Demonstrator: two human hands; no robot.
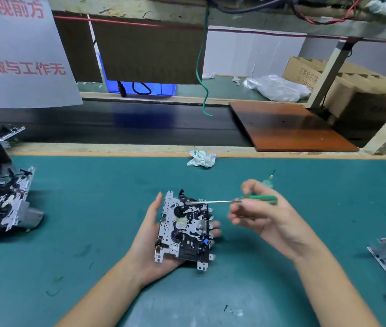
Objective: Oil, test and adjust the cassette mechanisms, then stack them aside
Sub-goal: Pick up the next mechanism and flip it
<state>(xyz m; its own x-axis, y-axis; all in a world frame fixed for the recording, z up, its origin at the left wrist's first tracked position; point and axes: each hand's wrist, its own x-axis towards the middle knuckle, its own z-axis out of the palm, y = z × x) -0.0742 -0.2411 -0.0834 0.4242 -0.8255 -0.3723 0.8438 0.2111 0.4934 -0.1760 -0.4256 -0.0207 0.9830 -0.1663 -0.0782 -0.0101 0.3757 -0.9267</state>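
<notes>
Beside mechanism pile [3, 199], crumpled wrapper [201, 158].

Single head-worn wide-angle view, facing forward and down.
Camera sits close above the green tabletop [92, 208]; both forearms enter from the lower edge; conveyor and shelving fill the far field.
</notes>
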